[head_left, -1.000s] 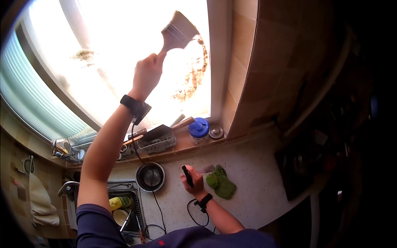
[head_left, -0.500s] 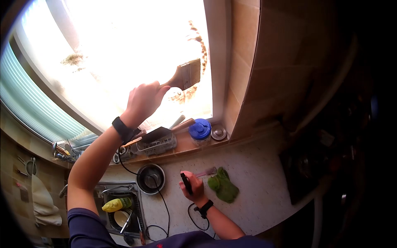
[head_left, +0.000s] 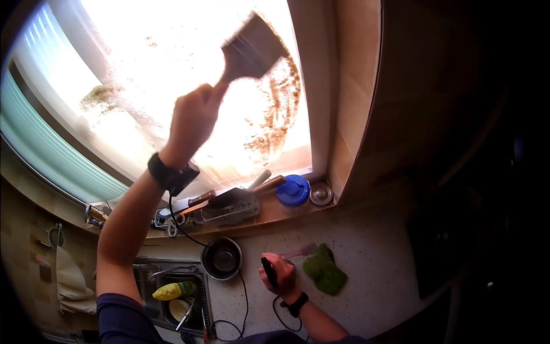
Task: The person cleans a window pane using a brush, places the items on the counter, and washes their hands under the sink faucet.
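Up goes the eye to the left hand, fingers wrapped firmly around the handle of a wide flat brush, the brush head slanting above that hand in front of the glare of the window! Brown smears mark the pane to the right of that grip, and whether the bristles touch the glass, you cannot tell from here. Down below, the right hand is curled above the tabletop, closed on a black object whose kind is hard to make out. A pink utensil pokes out just beyond that right hand, gripped or simply lying there, impossible to say, and a crumpled green cloth sits just to its right. On the other side, left of the right hand, there's a round metal bowl with a black cable running by it. Between the two hands' heights, along the sill, a grey rack with a dark-bladed cleaver, then a blue-lidded container and a metal lid beside it. Under the left forearm, the sink holds a yellow-and-green item.
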Tool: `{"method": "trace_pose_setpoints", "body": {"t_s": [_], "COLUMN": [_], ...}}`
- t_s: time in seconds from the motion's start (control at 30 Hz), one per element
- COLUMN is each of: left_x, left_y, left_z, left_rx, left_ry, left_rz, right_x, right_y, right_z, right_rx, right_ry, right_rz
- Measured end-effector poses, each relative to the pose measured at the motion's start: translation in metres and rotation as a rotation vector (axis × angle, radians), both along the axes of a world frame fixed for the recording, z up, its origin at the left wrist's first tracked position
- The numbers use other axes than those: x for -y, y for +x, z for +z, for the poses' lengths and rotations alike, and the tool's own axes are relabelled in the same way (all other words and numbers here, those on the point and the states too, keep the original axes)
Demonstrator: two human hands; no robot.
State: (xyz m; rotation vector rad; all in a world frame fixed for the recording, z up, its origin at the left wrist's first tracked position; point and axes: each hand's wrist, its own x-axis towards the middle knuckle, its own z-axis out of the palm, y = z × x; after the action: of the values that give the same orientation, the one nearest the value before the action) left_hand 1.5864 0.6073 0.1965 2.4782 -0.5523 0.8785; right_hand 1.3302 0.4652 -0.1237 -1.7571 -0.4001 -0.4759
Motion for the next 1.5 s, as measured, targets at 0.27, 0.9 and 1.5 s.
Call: {"method": "trace_pose_setpoints", "body": {"t_s": [0.27,0.9,1.5], "left_x": [-0.007,-0.049,-0.076], "left_y": [0.012,-0.021,-0.337], "left_z": [0.081,0.027,-0.192], "left_rx": [0.23,0.068,-0.687], "left_ry": [-0.162,-0.022,-1.333], "left_rz": [0.072,0.121,0.156], "right_x": [-0.001,-0.01,-0.02], "right_y": [-0.003,-0.004,0.021], "right_z": [0.0,-0.021,0.102], "right_rx": [0.004,0.012,-0.078], "right_ry": [0.006,-0.037,0.276], "right_rz": [-0.008,-0.062,0.205]}}
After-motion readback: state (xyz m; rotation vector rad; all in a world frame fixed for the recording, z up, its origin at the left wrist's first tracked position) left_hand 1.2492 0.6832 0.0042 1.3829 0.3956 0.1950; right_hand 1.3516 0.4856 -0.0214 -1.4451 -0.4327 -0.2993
